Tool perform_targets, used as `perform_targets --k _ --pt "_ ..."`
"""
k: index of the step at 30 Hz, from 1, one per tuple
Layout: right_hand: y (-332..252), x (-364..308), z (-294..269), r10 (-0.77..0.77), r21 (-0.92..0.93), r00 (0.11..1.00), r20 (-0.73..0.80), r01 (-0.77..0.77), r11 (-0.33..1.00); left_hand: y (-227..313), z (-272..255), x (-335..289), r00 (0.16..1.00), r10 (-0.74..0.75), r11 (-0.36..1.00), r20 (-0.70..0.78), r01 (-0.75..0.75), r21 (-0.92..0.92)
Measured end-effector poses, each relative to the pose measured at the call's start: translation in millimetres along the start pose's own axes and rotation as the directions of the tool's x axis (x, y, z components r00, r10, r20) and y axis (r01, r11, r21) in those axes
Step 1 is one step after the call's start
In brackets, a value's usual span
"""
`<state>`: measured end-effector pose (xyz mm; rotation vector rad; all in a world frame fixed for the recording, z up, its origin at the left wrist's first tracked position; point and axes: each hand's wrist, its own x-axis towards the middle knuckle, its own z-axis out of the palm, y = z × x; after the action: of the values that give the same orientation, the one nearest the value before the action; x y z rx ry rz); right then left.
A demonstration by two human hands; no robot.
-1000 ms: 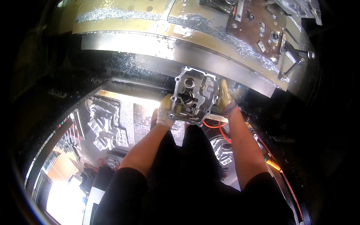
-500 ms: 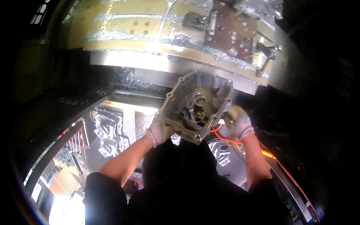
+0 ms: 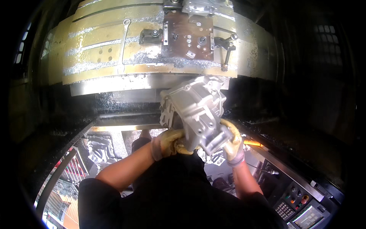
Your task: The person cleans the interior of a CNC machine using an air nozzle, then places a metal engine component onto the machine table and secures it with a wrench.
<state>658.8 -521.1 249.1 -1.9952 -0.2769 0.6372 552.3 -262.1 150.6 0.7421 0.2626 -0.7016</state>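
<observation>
A grey cast-metal gearbox housing point(image 3: 200, 103) is held up between my two gloved hands, in front of the machine table's near edge. Its ribbed outer side faces up and the open cavity is turned out of sight. My left hand point(image 3: 170, 143) is closed on its lower left edge, with the fingers partly underneath. Round the lower right side, my right hand point(image 3: 234, 144) grips it. Beyond the housing, a brown fixture plate point(image 3: 183, 47) lies on the table, with a dark clamp point(image 3: 150, 36) on its left and another clamp with bolts point(image 3: 228, 45) on its right.
Metal chips lie over the slotted machine table point(image 3: 89, 57), where a combination wrench point(image 3: 124, 44) rests. Another casting point(image 3: 200, 6) sits at the plate's far end. More castings point(image 3: 101, 149) lie behind me at lower left. A control panel point(image 3: 295, 202) stands at lower right, near an orange cable point(image 3: 252, 143).
The housing has been turned over: its open cavity faced up before, and now its outer side does. Both hands have shifted their hold. The view has swung toward the right.
</observation>
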Motion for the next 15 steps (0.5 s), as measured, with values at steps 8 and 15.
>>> perform_targets --k 8,15 --pt "12.9 60.8 49.6 0.367 0.351 0.904 -0.218 -0.278 0.894 3.4 -17.4 29.8 0.904 -0.428 0.713 0.016 0.348 -0.609" --pt "25.3 79.7 39.7 0.356 0.295 0.881 -0.313 -0.266 0.918 15.1 -26.1 -4.8 0.854 -0.039 0.994 -0.519 0.087 0.068"
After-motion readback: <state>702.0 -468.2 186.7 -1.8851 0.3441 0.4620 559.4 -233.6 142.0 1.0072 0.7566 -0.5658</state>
